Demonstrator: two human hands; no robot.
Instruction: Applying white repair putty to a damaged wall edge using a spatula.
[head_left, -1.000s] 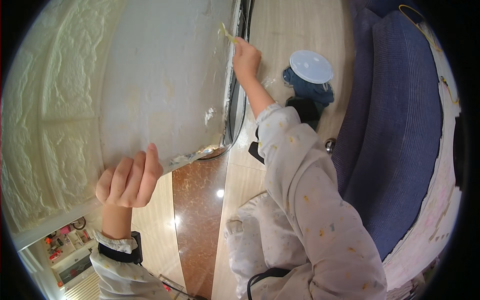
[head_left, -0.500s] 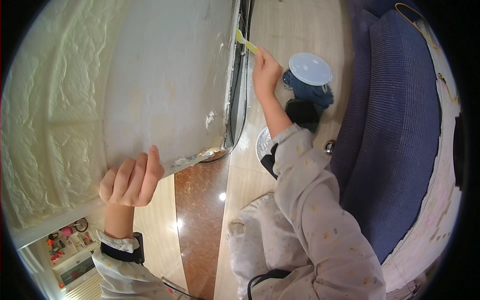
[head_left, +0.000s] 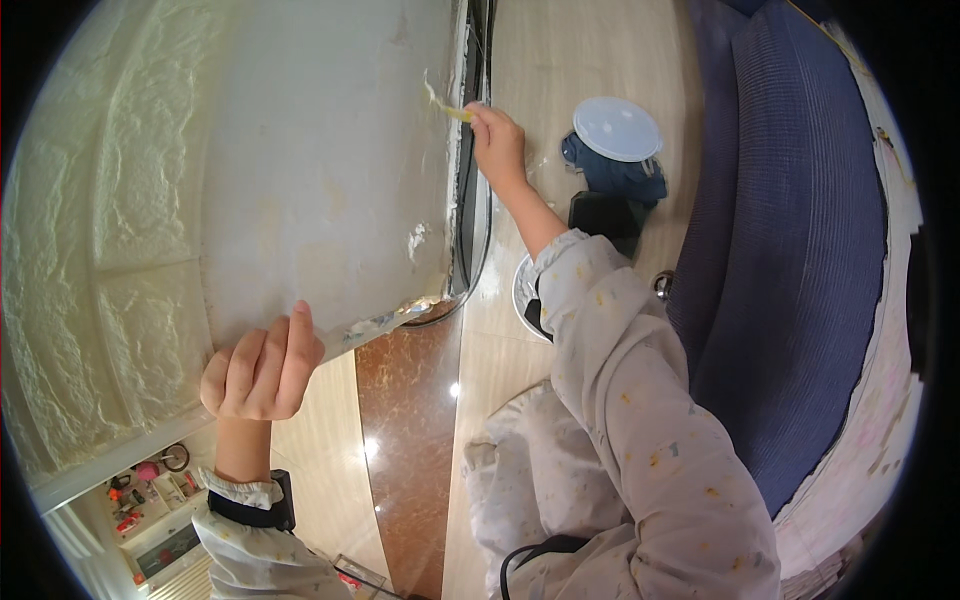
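My right hand [head_left: 498, 145] pinches a slim yellow spatula [head_left: 458, 113] by its handle. The spatula's thin, pale end is over the smooth grey-white wall panel [head_left: 330, 150], just left of the panel's dark-trimmed edge [head_left: 462, 210]. White smears and rough patches mark that edge and the panel's lower corner. My left hand [head_left: 262, 370] is at the panel's bottom edge, beside a cream padded brick-pattern covering [head_left: 100, 260]. Its fingers are curled, with one fingertip pointing up, and whatever might be inside them is hidden.
A white tub [head_left: 522, 300] is partly behind my right forearm. Beyond it, a translucent round lid [head_left: 617, 128] rests on dark blue cloth [head_left: 625, 180], next to a dark box-like thing [head_left: 603, 222]. A blue ribbed sofa [head_left: 800, 230] stands right. Small items fill a shelf [head_left: 150, 505] lower left.
My right hand has moved left and slightly down, bringing the spatula from the trimmed edge over the panel. My left hand has stayed nearly still. The view has shifted slightly.
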